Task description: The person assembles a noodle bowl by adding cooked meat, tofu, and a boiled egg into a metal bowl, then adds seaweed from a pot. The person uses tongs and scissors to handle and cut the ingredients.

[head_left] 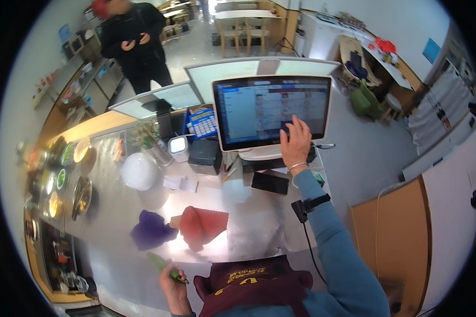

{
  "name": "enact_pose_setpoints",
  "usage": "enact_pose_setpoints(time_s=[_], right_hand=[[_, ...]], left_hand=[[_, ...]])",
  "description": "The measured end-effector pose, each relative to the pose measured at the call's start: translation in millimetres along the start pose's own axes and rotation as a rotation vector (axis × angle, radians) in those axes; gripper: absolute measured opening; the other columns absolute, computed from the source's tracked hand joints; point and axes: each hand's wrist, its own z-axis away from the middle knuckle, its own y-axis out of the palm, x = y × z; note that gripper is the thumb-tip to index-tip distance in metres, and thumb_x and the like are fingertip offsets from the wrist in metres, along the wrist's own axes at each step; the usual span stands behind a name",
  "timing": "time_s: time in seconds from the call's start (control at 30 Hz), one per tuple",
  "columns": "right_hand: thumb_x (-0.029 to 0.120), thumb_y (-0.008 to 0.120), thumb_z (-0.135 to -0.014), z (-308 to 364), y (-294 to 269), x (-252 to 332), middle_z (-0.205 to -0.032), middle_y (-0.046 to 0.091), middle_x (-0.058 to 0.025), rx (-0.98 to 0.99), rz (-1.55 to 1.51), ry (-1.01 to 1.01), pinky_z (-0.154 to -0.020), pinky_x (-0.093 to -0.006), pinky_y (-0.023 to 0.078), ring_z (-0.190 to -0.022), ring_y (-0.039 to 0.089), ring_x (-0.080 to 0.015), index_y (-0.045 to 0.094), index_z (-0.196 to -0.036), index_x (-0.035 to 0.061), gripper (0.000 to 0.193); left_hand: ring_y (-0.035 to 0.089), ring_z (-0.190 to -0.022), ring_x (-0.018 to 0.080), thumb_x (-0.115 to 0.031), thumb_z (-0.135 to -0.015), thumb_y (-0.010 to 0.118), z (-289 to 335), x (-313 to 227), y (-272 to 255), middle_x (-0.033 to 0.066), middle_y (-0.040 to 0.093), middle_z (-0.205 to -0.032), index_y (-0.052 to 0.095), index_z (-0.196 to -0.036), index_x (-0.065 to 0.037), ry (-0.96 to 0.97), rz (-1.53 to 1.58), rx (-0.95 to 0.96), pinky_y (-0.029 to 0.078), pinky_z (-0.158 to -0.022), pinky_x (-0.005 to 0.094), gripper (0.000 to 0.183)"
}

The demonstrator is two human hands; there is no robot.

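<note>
My right hand (pixel 296 141) is raised in front of a white-framed touchscreen monitor (pixel 248 119), its fingers stretched out at the lower right of the lit display and holding nothing. Whether a fingertip touches the glass I cannot tell. Near the counter's front edge, my left hand (pixel 173 290) is closed around a long green pepper (pixel 156 260), which points up and to the left. Beyond it a purple cloth (pixel 152 230) and a red cloth (pixel 202 226) lie crumpled side by side on the metal counter (pixel 259 216). A black phone (pixel 269 183) lies below the monitor.
Left of the monitor stand a blue calculator (pixel 202 124), a black box (pixel 205 156), a small white device (pixel 178 148) and a round white lamp-like object (pixel 139 171). Bowls of food (pixel 62 178) line the far left. Behind the low partition (pixel 195 87) stands a person in black (pixel 135 39).
</note>
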Motion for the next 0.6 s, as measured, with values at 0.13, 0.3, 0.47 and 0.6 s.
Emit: enact_pose_setpoints(time_s=[0.13,0.3,0.47,0.6], right_hand=[[0.019,0.068,-0.090,-1,-2,10,-0.139,0.059,-0.0165,0.003,-0.060,-0.012,-0.102,-0.0469,0.042,-0.127,0.051,-0.0354,0.066,-0.108,0.0028,0.024],[0.017,0.068,-0.090,-9,1,47,-0.138,0.059,-0.0171,0.013,-0.178,-0.120,-0.103,-0.0471,0.041,-0.127,0.051,-0.0351,0.067,-0.110,0.0022,0.025],[0.018,0.070,-0.089,-37,17,77,-0.138,0.059,-0.0171,0.004,-0.211,-0.178,-0.103,-0.0473,0.041,-0.127,0.051,-0.0353,0.066,-0.108,0.0018,0.026],[0.018,0.071,-0.088,-50,25,88,-0.137,0.059,-0.0190,-0.006,-0.182,-0.197,-0.103,-0.0475,0.041,-0.127,0.051,-0.0352,0.066,-0.108,0.0007,0.026]], left_hand=[[0.055,-0.058,0.0197,-0.011,-0.086,0.062,3,4,2,0.0082,0.059,-0.085,0.052,-0.124,-0.001,0.019,0.011,0.004,0.041,-0.048,0.0306,0.041],[0.055,-0.057,0.0197,-0.011,-0.086,0.062,5,10,4,0.0084,0.059,-0.084,0.052,-0.123,-0.001,0.019,0.034,-0.004,0.041,-0.048,0.0303,0.039],[0.055,-0.057,0.0194,-0.011,-0.087,0.062,5,12,3,0.0085,0.059,-0.084,0.053,-0.121,-0.002,0.010,0.038,-0.003,0.041,-0.048,0.0302,0.036],[0.056,-0.058,0.0192,-0.012,-0.089,0.061,3,16,-2,0.0084,0.060,-0.084,0.054,-0.118,-0.002,0.026,0.049,-0.017,0.041,-0.048,0.0302,0.032]])
